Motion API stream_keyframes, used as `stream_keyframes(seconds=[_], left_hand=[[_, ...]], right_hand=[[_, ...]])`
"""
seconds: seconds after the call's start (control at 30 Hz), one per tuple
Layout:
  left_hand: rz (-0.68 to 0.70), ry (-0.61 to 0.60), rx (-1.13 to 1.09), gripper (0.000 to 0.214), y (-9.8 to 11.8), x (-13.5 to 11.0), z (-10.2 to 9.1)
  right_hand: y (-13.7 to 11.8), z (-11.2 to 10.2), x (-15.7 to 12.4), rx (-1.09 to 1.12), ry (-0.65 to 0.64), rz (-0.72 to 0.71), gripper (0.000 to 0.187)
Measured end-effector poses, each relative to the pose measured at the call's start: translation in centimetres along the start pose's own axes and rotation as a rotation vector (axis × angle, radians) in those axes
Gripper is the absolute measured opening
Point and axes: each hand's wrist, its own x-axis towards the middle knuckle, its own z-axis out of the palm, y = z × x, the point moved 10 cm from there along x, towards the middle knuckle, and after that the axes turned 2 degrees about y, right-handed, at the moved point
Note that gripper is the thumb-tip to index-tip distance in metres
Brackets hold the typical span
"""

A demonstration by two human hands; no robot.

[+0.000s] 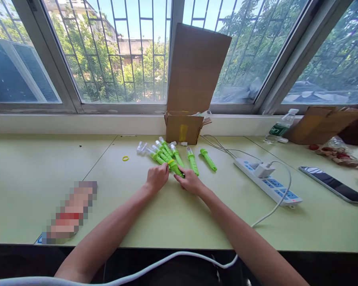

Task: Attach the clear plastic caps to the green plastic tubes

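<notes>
My right hand (190,182) is closed around the lower part of a green plastic tube (176,170), which is tilted toward the window. A yellow ring (170,162) sits around this tube near its upper end. My left hand (158,176) is closed, with its thumb and fingertips pinched at the ring's left side. Just beyond my hands lies a cluster of similar ribbed green tubes (165,149) with clear ends. Two more green tubes, one with a clear end (192,162) and one without (208,160), lie to the right. A loose yellow ring (125,158) rests at the left.
Small clear plastic pieces (141,147) lie left of the cluster. Behind it stands an open cardboard box (185,129). On the right are a power strip (268,182) with cables, a phone (334,186) and a water bottle (282,126). A blurred object (71,212) lies front left.
</notes>
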Motion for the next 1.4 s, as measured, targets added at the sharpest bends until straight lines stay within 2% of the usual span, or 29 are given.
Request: stream_keyframes(seconds=[0.27, 0.4, 0.83, 1.0, 1.4], left_hand=[[0.039, 0.007, -0.008, 0.026, 0.2, -0.2, -0.2], [0.074, 0.033, 0.009, 0.027, 0.5, -0.3, -0.4], [-0.009, -0.052, -0.056, 0.016, -0.9, 0.5, 0.4], [-0.002, -0.067, 0.007, 0.018, -0.8, 0.7, 0.3], [0.145, -0.039, 0.097, 0.016, 0.3, 0.6, -0.2]], right_hand=[[-0.8, 0.1, -0.1, -0.021, 0.008, -0.043, 0.033], [-0.8, 0.4, -0.2, 0.027, -0.029, -0.025, 0.033], [-0.2, 0.9, -0.2, 0.047, -0.061, -0.002, 0.041], [-0.2, 0.9, 0.0, 0.032, -0.050, 0.003, 0.037], [0.1, 1.2, 0.1, 0.068, -0.084, 0.022, 0.037]])
